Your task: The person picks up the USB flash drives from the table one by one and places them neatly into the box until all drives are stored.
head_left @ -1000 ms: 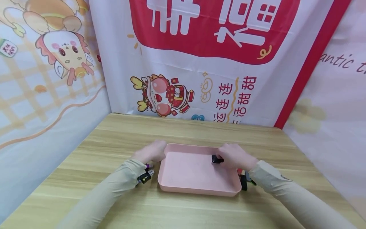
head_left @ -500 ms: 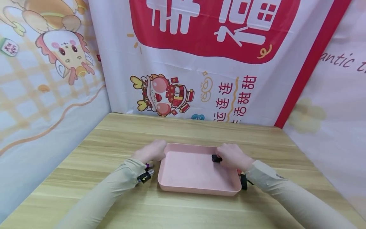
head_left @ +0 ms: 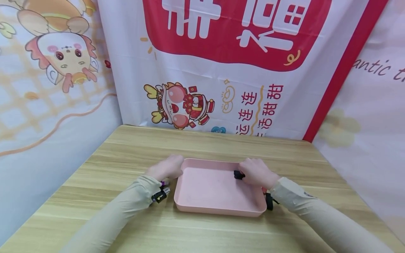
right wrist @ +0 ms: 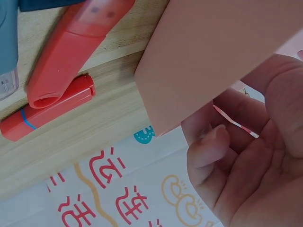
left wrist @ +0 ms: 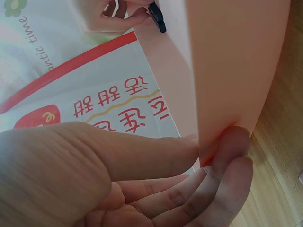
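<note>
A shallow pink tray (head_left: 218,189) lies on the wooden table in the head view. My left hand (head_left: 167,168) grips its rim at the far left corner. In the left wrist view, the left thumb (left wrist: 156,153) presses one side of the wall and a bent finger the other. At the far right, my right hand (head_left: 257,172) holds the rim, its fingers (right wrist: 208,146) curled outside the wall in the right wrist view. Beside the right thumb, inside the tray, sits a small black object (head_left: 238,174), partly hidden; whether the thumb pins it I cannot tell.
Left of the tray lie a black and silver USB stick (head_left: 160,195) and a purple piece (head_left: 164,183). A black item (head_left: 269,201) sits at its right side. The right wrist view shows a red USB stick (right wrist: 71,52) over a red blue-striped one (right wrist: 49,109).
The right hand and wrist have shifted slightly left, and the sleeve now covers more of the small items right of the tray. The left hand and tray have hardly moved.
</note>
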{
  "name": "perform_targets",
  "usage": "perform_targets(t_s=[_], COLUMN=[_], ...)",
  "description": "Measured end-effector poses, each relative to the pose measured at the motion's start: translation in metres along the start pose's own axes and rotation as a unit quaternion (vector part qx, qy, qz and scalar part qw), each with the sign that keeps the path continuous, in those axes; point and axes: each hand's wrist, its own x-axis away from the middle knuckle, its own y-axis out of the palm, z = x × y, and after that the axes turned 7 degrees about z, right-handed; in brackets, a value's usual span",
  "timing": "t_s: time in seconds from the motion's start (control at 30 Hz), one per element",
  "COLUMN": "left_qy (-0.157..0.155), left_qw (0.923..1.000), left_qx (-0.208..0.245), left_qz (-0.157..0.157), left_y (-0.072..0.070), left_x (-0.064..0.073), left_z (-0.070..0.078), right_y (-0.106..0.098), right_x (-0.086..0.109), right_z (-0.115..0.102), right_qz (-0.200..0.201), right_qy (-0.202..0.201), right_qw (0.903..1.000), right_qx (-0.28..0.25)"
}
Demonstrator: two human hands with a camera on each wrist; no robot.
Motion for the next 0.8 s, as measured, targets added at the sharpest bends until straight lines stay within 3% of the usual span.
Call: perform_targets(t_s=[0.2, 0.37, 0.43, 0.6, 0.8], left_qy=[-0.001, 0.010, 0.012, 0.002, 0.005], left_qw=[1.0000, 0.9999, 0.9999, 1.0000, 1.0000], left_qx=[-0.001, 0.004, 0.002, 0.002, -0.001], left_qz=[-0.003, -0.001, 0.000, 0.000, -0.002], left_y=[0.000, 0.000, 0.002, 0.003, 0.001], left_x=[0.000, -0.001, -0.001, -0.001, -0.001], left_z=[0.001, 0.002, 0.001, 0.000, -0.001], right_y=[-0.009, -0.033, -0.042, -0.055, -0.056], right_x=[0.004, 0.014, 0.019, 0.032, 0.046], right_z=[0.000, -0.001, -0.001, 0.002, 0.012], right_qz=[-0.010, 0.007, 0.020, 0.041, 0.057], right_qy=[0.030, 0.102, 0.112, 0.114, 0.120], right_qw=[0.9994, 0.9914, 0.9870, 0.9809, 0.9808], right_qx=[-0.015, -0.082, -0.113, -0.153, -0.143])
